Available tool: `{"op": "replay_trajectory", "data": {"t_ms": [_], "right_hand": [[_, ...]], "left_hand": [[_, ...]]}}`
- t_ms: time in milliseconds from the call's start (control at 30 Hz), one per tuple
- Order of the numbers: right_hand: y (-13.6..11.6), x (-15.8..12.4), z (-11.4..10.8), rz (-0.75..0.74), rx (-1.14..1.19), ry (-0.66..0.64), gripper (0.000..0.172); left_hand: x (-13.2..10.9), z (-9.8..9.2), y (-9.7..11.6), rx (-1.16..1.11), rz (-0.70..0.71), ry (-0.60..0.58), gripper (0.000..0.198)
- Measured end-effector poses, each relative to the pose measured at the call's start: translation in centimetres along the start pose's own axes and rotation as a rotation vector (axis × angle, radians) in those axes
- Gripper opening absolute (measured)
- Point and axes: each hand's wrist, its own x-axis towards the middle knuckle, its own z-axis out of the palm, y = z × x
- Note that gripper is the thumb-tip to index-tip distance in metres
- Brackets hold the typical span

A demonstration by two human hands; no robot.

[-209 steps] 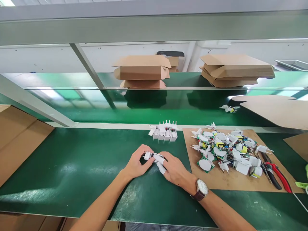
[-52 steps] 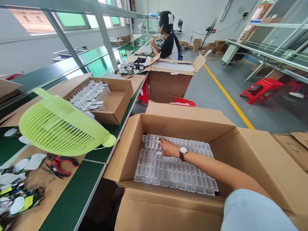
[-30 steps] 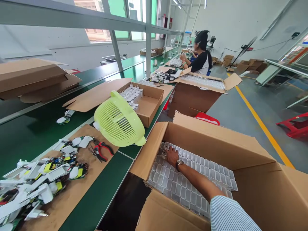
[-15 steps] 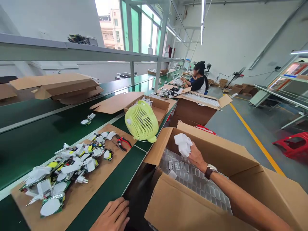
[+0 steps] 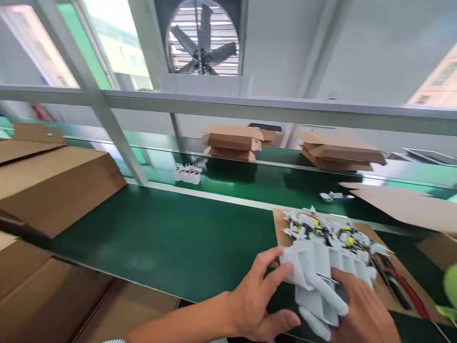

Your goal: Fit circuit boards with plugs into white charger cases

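Note:
My right hand point(image 5: 364, 307) grips a cluster of white plastic housings point(image 5: 314, 262), box-shaped with open hollows, above the near edge of the green work surface. Two long, rounded white shapes lie across the cluster's front; they look like finger covers, though blur leaves this unsure. At the cluster's left end is my left hand point(image 5: 257, 300), its fingers spread and its fingertips against or just beside the housings. Behind the cluster, a heap of small circuit boards with white plastic parts point(image 5: 321, 226) lies on a cardboard sheet point(image 5: 280, 221).
Red-and-black pliers point(image 5: 405, 288) rest on the cardboard's right side. A row of white parts point(image 5: 187, 173) stands farther back, below stacked flat cartons point(image 5: 232, 140). Large cardboard boxes point(image 5: 60, 186) occupy the left. A metal rail point(image 5: 250, 104) crosses above the bench.
The view has swung left from the carton toward the bench. My right hand has moved from above the carton to the bench with the white housings. My left hand has come up beside them.

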Motion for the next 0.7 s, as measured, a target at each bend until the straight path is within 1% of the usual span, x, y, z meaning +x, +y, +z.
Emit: {"op": "replay_trajectory", "data": {"t_ms": [33,100,133,167,200,267,300,367,400,433,500,533,600,667,700], "right_hand": [[-2.6,4.6,1.7,-0.063,-0.066,0.001,0.077],[-8.5,13.0,4.9,-0.147,-0.136,-0.119,0.049],[-11.5,16.6,6.4,-0.179,-0.152,-0.211,0.040],[-14.4,19.9,7.9,-0.216,-0.152,-0.278,0.036],[-17.2,22.8,9.4,-0.260,-0.138,-0.304,0.037],[-22.5,27.6,12.3,-0.321,-0.090,-0.308,0.037],[-24.8,29.5,13.7,-0.334,-0.066,-0.310,0.037],[-28.8,32.3,16.0,-0.324,-0.022,-0.315,0.034],[-30.4,33.4,17.0,-0.310,-0.006,-0.323,0.032],[-31.6,34.1,17.8,-0.294,0.005,-0.332,0.031],[-33.1,35.1,19.2,-0.266,0.016,-0.358,0.030],[-33.3,35.3,19.7,-0.257,0.020,-0.373,0.031],[-33.0,35.3,20.2,-0.262,0.024,-0.386,0.036],[-31.6,34.9,19.7,-0.319,0.012,-0.354,0.043],[-30.6,34.6,19.1,-0.363,0.001,-0.325,0.044]], "left_hand": [[-1.4,-2.2,-0.9,0.071,-0.092,0.067,0.077],[-4.2,-6.7,-3.2,0.194,-0.305,0.233,0.066],[-5.4,-9.0,-4.5,0.232,-0.419,0.328,0.060],[-6.4,-11.3,-5.9,0.248,-0.532,0.432,0.055],[-7.3,-13.7,-7.3,0.245,-0.645,0.545,0.053],[-8.4,-18.3,-10.0,0.208,-0.838,0.772,0.055],[-8.8,-20.6,-11.3,0.184,-0.909,0.865,0.056],[-9.4,-24.5,-13.6,0.143,-0.981,1.003,0.054],[-9.6,-26.1,-14.6,0.130,-0.994,1.047,0.053],[-9.9,-27.5,-15.6,0.121,-1.000,1.077,0.052],[-10.2,-29.2,-17.1,0.109,-1.013,1.101,0.053],[-10.3,-29.7,-17.7,0.103,-1.023,1.101,0.054],[-10.5,-30.0,-18.3,0.085,-1.039,1.105,0.057],[-10.7,-30.0,-17.8,0.081,-1.039,1.127,0.058],[-11.0,-29.9,-17.1,0.085,-1.030,1.147,0.057]]}}
